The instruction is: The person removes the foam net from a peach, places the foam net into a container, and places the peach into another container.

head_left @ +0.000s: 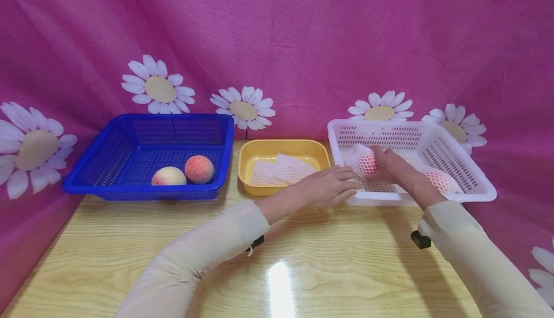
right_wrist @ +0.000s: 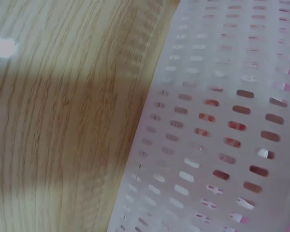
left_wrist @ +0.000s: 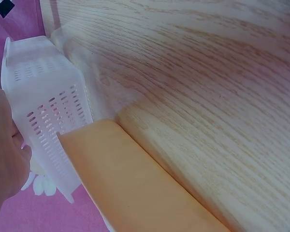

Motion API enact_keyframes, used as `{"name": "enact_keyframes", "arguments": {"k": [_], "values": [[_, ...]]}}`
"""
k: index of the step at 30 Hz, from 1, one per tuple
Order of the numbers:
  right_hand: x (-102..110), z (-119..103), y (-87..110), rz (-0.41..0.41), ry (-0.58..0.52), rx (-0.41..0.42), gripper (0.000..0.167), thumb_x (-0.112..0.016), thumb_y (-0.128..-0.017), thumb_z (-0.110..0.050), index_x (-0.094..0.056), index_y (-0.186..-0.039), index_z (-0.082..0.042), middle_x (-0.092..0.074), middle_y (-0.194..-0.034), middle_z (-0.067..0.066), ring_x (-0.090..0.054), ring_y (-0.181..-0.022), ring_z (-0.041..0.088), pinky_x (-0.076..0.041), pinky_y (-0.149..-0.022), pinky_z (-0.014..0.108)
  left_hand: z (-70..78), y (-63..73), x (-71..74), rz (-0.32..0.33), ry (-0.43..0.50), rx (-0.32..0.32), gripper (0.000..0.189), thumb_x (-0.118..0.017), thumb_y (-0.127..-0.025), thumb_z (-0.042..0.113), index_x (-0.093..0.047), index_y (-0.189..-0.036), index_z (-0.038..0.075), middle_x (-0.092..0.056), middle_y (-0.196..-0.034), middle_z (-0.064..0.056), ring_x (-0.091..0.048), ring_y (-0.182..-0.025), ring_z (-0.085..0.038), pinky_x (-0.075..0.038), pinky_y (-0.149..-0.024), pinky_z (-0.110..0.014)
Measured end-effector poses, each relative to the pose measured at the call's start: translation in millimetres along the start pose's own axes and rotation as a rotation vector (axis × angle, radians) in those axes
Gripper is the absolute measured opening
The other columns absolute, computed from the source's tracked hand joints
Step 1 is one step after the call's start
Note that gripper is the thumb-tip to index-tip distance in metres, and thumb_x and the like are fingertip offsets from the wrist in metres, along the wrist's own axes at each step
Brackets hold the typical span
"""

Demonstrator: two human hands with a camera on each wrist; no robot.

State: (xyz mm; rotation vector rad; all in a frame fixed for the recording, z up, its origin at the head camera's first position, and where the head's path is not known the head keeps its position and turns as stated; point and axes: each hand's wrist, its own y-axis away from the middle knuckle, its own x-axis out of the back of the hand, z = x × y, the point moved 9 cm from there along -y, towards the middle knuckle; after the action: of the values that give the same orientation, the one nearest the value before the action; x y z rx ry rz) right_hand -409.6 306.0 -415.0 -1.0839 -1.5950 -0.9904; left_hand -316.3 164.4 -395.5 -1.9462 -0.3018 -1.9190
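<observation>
My right hand (head_left: 389,166) reaches into the white basket (head_left: 376,196) and grips a reddish peach in a white foam net (head_left: 364,160) near the basket's left end. A second netted peach (head_left: 439,179) lies at the basket's right side, partly behind my right forearm. My left hand (head_left: 326,186) is stretched out at the basket's front left corner, its fingers fairly straight and close to the held peach. In the right wrist view, the perforated basket wall (right_wrist: 208,145) hides most of the hand, with red showing through the slots.
Between the baskets stands a yellow container (head_left: 247,183) with flat foam nets (head_left: 294,166) in it. At the left, a blue basket (head_left: 130,192) holds two bare peaches (head_left: 199,169). All stand on a wooden table (head_left: 337,260) before a pink flowered cloth (head_left: 303,44).
</observation>
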Motion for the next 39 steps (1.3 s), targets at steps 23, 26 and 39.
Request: {"name": "enact_keyframes", "arguments": {"k": [23, 26, 39], "values": [[27, -5, 7.9, 0.152, -0.037, 0.02, 0.089, -0.082, -0.075, -0.025, -0.031, -0.141, 0.008, -0.055, -0.102, 0.035, -0.052, -0.103, 0.052, -0.047, -0.084, 0.063, 0.6, 2.5, 4.0, -0.01, 0.018, 0.015, 0.042, -0.037, -0.11, 0.033, -0.055, -0.144, 0.019, -0.042, -0.154, -0.007, -0.028, -0.147, -0.022, -0.013, -0.12, -0.029], [34, -8, 8.9, 0.178, -0.034, 0.037, 0.09, -0.082, -0.074, -0.024, -0.032, -0.141, 0.008, -0.054, -0.102, 0.035, -0.053, -0.101, 0.051, -0.048, -0.082, 0.063, 0.1, 1.9, 3.6, -0.016, 0.035, 0.026, 0.042, -0.037, -0.109, 0.033, -0.056, -0.144, 0.019, -0.042, -0.154, -0.007, -0.028, -0.147, -0.021, -0.012, -0.12, -0.03], [58, -29, 15.5, 0.256, -0.054, 0.071, 0.091, -0.084, -0.074, -0.023, -0.032, -0.144, 0.003, -0.047, -0.112, 0.039, -0.053, -0.095, 0.047, -0.049, -0.077, 0.061, 3.8, -0.4, 0.2, -0.042, -0.085, -0.028, 0.043, -0.035, -0.11, 0.033, -0.053, -0.147, 0.02, -0.046, -0.151, -0.003, -0.028, -0.147, -0.023, -0.015, -0.12, -0.034]]}}
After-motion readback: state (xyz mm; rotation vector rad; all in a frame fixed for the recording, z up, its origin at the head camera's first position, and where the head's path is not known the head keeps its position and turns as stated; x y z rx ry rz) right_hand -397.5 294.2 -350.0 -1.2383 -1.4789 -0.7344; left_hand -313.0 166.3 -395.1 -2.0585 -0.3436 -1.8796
